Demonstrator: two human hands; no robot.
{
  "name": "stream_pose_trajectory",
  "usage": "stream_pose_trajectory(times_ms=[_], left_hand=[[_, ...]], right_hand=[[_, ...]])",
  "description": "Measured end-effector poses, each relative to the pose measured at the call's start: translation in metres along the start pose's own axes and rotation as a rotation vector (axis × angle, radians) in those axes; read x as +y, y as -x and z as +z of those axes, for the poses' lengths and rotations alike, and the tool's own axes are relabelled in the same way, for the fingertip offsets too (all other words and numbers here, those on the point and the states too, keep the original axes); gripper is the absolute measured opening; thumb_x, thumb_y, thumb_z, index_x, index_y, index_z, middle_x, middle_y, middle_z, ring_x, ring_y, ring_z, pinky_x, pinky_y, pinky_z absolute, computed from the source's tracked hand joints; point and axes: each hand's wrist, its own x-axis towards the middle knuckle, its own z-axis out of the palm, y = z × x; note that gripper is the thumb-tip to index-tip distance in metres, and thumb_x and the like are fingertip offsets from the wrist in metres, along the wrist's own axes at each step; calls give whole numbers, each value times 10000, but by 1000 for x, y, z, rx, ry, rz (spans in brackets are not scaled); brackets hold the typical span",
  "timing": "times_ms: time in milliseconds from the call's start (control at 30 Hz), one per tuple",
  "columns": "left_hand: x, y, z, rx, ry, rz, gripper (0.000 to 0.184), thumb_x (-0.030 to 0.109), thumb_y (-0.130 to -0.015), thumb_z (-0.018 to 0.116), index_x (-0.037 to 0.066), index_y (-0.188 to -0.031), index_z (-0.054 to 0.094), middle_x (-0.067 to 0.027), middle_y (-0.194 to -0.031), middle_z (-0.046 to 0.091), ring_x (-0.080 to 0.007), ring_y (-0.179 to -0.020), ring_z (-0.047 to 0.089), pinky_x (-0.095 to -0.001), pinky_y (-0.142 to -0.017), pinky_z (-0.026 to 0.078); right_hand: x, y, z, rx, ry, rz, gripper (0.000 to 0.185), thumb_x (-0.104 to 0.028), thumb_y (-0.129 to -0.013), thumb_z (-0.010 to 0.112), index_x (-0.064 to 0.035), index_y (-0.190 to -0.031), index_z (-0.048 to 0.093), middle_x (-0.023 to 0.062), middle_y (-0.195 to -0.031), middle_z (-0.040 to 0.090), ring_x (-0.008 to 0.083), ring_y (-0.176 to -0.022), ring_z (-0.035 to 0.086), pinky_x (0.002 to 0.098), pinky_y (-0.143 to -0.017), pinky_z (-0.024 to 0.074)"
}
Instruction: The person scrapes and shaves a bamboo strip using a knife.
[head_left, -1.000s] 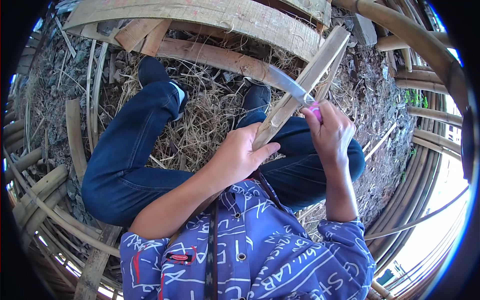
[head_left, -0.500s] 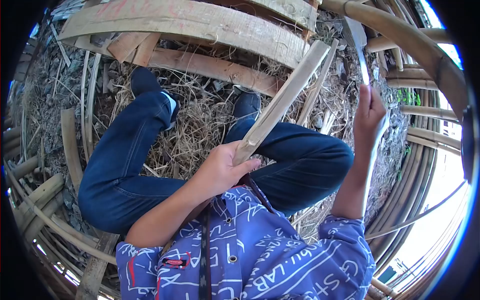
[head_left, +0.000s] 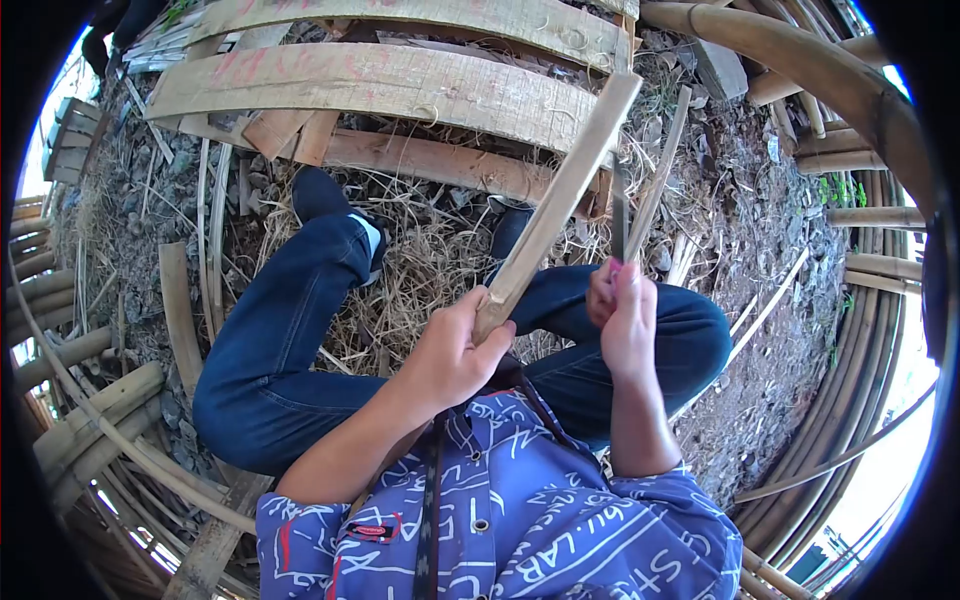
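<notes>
My left hand [head_left: 455, 350] is wrapped round the near end of a split bamboo piece [head_left: 560, 205], which slants up and away to the right. Its far end overlaps the wooden slats in the picture. My right hand [head_left: 625, 315] is closed on the handle of a long-bladed knife [head_left: 618, 205]. The narrow-looking blade points away from me, just right of the bamboo piece; whether they touch I cannot tell. Most of the handle is hidden by my fingers. Both hands are above my bent legs.
A low frame of pale wooden slats [head_left: 380, 80] stands ahead. Thin shavings [head_left: 410, 240] cover the ground between my feet. A loose bamboo strip [head_left: 660, 175] is right of the knife. Bamboo poles [head_left: 850, 370] line the right, and more bamboo [head_left: 100, 410] lies left.
My right hand has brought the knife from out at the right inward and down, beside the bamboo piece. My left hand keeps its grip with little movement. The view has shifted slightly.
</notes>
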Motion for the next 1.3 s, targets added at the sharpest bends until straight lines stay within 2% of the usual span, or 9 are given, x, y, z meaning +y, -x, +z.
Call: stream_pose_trajectory(times_ms=[267, 367, 433, 533, 600, 733, 800, 900, 1300], left_hand=[[23, -19, -8, -127, 104, -15, 184, 224, -902, 527, 72, -824, 460, 47, -640, 425, -40, -560, 372, -230, -494, 301], [19, -23, 2, -101, 109, -4, 184, 219, -897, 567, 79, -831, 468, 56, -642, 419, -33, -555, 371, -219, -486, 291], [19, -25, 3, -102, 139, -17, 187, 207, -886, 597, 81, -834, 469, 61, -643, 418, -29, -553, 368, -214, -483, 288], [21, -25, 1, -130, 19, -90, 330, 177, -845, 662, -12, -1092, 551, -18, -729, 567, -92, -656, 525, -266, -587, 437], [21, -25, 3, -138, 26, 37, 232, 153, -822, 708, 59, -967, 552, 77, -645, 411, -16, -555, 352, -211, -488, 298], [20, -23, 6, -98, 13, 71, 257, 169, -824, 711, 58, -1013, 577, 80, -626, 407, -14, -539, 347, -213, -481, 287], [24, -23, 7, -56, -76, 35, 340, 201, -827, 697, -10, -1052, 554, -164, -818, 664, -226, -755, 668, -341, -680, 503], [27, -21, 10, -1, -190, 0, 330, 274, -845, 681, 2, -975, 546, -213, -764, 645, -372, -736, 661, -411, -645, 504], [13, -20, 18, 68, -320, 111, 230, 170, -858, 616, -23, -885, 495, -258, -676, 597, -443, -686, 605, -500, -611, 478]], right_hand=[[-29, 3, -2, -30, 445, -293, 519, -422, -980, 444, -22, -651, 417, 8, -546, 340, 89, -503, 286, 270, -455, 245], [-38, -4, -5, -57, 803, -263, 356, -299, -872, 637, -22, -685, 517, 133, -554, 526, 347, -498, 536, 378, -461, 402], [-41, -6, -1, -57, 893, -343, 358, -315, -861, 651, -34, -681, 520, 127, -556, 529, 333, -495, 546, 381, -457, 408], [-40, -8, 3, -96, 1021, -432, 361, -354, -836, 675, -64, -678, 528, 109, -557, 537, 303, -486, 561, 380, -442, 422], [-39, -9, 6, -135, 1036, -491, 355, -348, -835, 677, -68, -679, 527, 103, -554, 540, 296, -480, 563, 378, -439, 424], [-37, -10, 9, -150, 1055, -490, 366, -360, -836, 674, -68, -676, 522, 100, -552, 541, 291, -475, 560, 381, -434, 421], [-37, -9, 10, -142, 1090, -469, 379, -372, -839, 667, -68, -670, 517, 97, -553, 541, 292, -474, 557, 384, -429, 414], [-37, -8, 10, -130, 1104, -458, 385, -382, -846, 656, -69, -670, 516, 93, -550, 540, 292, -475, 555, 388, -427, 408], [-38, -3, 7, -117, 1225, -408, 411, -415, -858, 632, -72, -661, 519, 88, -561, 550, 294, -483, 559, 383, -435, 416]])
